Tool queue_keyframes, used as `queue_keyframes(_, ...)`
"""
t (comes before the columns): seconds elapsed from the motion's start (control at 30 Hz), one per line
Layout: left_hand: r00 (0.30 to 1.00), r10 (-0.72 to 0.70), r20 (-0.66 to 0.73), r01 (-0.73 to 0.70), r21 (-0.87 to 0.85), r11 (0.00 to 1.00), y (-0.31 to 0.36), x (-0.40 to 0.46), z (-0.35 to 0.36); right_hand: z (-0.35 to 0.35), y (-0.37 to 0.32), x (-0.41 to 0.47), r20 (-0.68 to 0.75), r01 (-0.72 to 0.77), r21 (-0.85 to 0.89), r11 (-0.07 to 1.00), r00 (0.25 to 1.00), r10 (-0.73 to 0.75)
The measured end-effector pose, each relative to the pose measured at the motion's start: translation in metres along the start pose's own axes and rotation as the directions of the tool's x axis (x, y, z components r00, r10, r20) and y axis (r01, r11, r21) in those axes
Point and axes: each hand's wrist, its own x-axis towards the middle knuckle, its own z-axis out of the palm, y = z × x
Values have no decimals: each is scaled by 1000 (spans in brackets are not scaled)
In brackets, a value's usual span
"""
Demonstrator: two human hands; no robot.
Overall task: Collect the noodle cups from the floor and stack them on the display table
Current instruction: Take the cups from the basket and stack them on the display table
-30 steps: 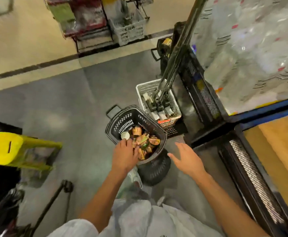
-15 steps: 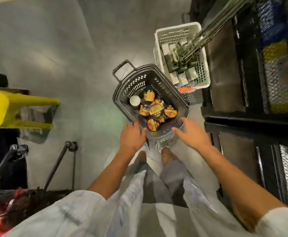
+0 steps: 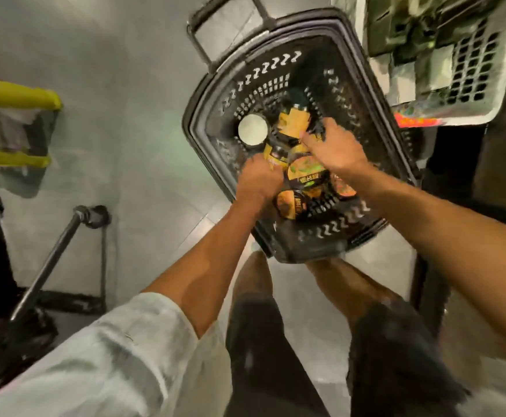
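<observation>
Both hands are reaching down into the black basket [image 3: 215, 94] on the floor, where the noodle cups [image 3: 304, 173] are lying jumbled toward its near end, prob. dumped there for carrying.

Left hand [image 3: 259, 182] is curling round a cup at the left wall side. Right hand [image 3: 333, 149] is pinching at a cup [image 3: 294, 121] nearer the middle w/ fingers bent; grip partly hidden, blurred.

A white-bottomed cup [image 3: 252, 128] is sitting upturned by the left wall.

Basket walls are hemming the hands in, so lifting straight up looks like the free route. White crate [image 3: 486, 112] is crowding the far right corner; display table not in view.
</observation>
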Motion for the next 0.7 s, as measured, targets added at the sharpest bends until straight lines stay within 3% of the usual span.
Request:
queue_keyframes(0.13,990,-138,42,142,-132,981,-18,79,43,41,12,93,32,-65,11,998,997,65)
queue_keyframes(0.33,972,-186,145,201,-94,975,-44,171,97,98,37,189,7,-117,-152,981,993,120)
queue_keyframes(0.47,979,-185,85,192,-94,977,-51,201,119,115,49,219,24,-178,-60,982,983,180)
queue_keyframes(0.7,977,-212,-15,209,-109,972,-53,224,145,141,36,248,-91,-256,177,950,957,275)
